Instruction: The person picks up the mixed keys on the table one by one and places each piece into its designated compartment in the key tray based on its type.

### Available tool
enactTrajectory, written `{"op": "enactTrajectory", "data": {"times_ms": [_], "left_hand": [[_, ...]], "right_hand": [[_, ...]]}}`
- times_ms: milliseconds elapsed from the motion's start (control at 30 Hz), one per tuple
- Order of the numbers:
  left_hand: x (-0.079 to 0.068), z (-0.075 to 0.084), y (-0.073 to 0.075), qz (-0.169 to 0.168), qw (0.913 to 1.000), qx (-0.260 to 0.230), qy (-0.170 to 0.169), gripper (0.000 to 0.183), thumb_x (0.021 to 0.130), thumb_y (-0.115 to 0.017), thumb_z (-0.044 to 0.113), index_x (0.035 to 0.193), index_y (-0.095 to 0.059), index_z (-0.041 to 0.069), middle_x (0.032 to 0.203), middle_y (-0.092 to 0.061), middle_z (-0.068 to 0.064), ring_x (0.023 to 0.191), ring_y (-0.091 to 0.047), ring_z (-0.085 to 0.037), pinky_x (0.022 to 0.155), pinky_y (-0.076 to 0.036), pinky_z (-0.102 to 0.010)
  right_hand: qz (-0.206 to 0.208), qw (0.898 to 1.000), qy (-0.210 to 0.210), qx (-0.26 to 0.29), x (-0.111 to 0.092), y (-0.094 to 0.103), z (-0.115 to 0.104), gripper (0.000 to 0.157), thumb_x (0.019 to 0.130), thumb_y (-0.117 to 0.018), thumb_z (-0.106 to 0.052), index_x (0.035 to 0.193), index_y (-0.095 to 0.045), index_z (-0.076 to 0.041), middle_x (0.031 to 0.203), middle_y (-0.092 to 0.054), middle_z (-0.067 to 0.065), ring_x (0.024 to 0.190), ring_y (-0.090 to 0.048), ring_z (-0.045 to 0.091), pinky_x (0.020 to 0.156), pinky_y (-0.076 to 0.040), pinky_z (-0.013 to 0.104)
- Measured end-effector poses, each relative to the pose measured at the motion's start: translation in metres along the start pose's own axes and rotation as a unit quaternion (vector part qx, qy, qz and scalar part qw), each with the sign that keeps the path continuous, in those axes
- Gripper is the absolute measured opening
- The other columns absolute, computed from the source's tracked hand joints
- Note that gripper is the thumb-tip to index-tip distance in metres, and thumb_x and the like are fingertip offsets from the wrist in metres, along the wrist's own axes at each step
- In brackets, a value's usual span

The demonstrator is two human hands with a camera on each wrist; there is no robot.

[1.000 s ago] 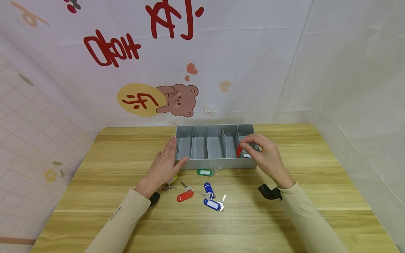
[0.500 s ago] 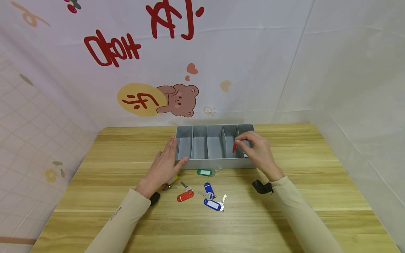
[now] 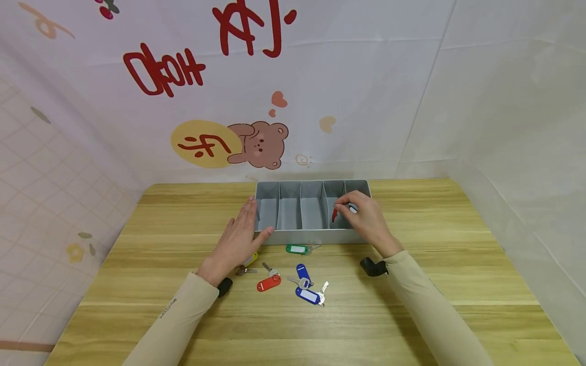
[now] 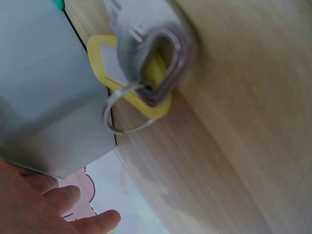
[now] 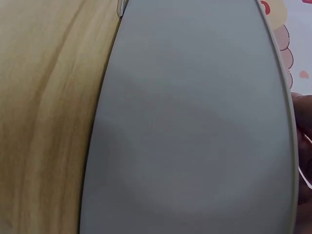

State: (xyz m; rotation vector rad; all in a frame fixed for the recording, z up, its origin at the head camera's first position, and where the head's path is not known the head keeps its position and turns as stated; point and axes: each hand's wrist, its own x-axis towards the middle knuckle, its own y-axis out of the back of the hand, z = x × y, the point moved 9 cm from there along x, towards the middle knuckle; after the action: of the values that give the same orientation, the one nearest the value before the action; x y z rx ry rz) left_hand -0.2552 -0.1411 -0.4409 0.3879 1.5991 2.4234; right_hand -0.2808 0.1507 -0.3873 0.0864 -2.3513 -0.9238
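My left hand [image 3: 235, 247] rests with extended fingers against the left end of a grey divided tray [image 3: 302, 237]. With thumb and forefinger my right hand [image 3: 370, 221] pinches a red key tag [image 3: 334, 214] low over the second compartment from the right. Whether a key hangs from it I cannot tell. Part of a white label [image 3: 353, 208] shows behind that hand. In the right wrist view the tray's front wall [image 5: 195, 122] hides the held tag; only some fingers [image 5: 303, 112] show at the edge.
On the wooden table before the tray lie keys with a green tag [image 3: 297, 249], a red tag [image 3: 268, 283], two blue tags [image 3: 308, 296] and a yellow tag [image 3: 251, 260]. The yellow one [image 4: 100, 63] lies close to the tray. A printed cloth [image 3: 366, 101] hangs behind.
My right hand has moved left with the red key tag, from the rightmost compartment to over the one beside it. The left hand has stayed in place.
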Motion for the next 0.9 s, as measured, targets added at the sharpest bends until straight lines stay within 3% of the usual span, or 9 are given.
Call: {"op": "enactTrajectory", "data": {"times_ms": [200,633,767,900], "left_hand": [[0.000,0.001,0.001,0.006,1.0000,-0.001,-0.004,0.094,0.105,-0.048,0.059,0.164,-0.009,-0.004,0.172,-0.009,-0.020,0.156,-0.019,-0.039,0.114,-0.028,-0.072],[0.001,0.001,0.001,0.007,1.0000,0.005,-0.002,0.095,0.105,-0.047,0.060,0.163,-0.009,-0.005,0.171,-0.010,-0.021,0.156,-0.019,-0.041,0.113,-0.029,-0.071],[0.001,0.001,0.001,0.007,1.0000,0.002,-0.002,0.095,0.105,-0.048,0.059,0.163,-0.010,-0.005,0.171,-0.011,-0.021,0.155,-0.020,-0.041,0.113,-0.029,-0.071],[0.001,0.001,0.001,0.004,1.0000,0.000,0.000,0.095,0.105,-0.048,0.060,0.163,-0.009,-0.005,0.171,-0.011,-0.021,0.156,-0.020,-0.041,0.114,-0.028,-0.071]], "right_hand": [[-0.008,1.000,-0.008,-0.014,0.002,-0.004,0.003,0.005,0.091,-0.079,-0.004,0.095,-0.078,-0.007,0.095,-0.073,0.006,0.091,-0.069,0.026,0.080,-0.053,0.046],[-0.015,0.999,-0.030,-0.034,0.004,-0.007,0.007,0.006,0.090,-0.079,-0.004,0.097,-0.079,-0.005,0.098,-0.074,0.009,0.095,-0.069,0.030,0.085,-0.053,0.049],[-0.028,0.998,-0.042,-0.042,0.004,-0.010,0.010,0.017,0.093,-0.078,-0.008,0.109,-0.078,-0.002,0.108,-0.074,0.013,0.104,-0.069,0.032,0.090,-0.053,0.051],[-0.048,0.997,-0.047,-0.048,0.003,-0.012,0.011,0.034,0.095,-0.077,-0.015,0.125,-0.072,0.000,0.129,-0.069,0.017,0.122,-0.063,0.037,0.102,-0.048,0.056]]}}
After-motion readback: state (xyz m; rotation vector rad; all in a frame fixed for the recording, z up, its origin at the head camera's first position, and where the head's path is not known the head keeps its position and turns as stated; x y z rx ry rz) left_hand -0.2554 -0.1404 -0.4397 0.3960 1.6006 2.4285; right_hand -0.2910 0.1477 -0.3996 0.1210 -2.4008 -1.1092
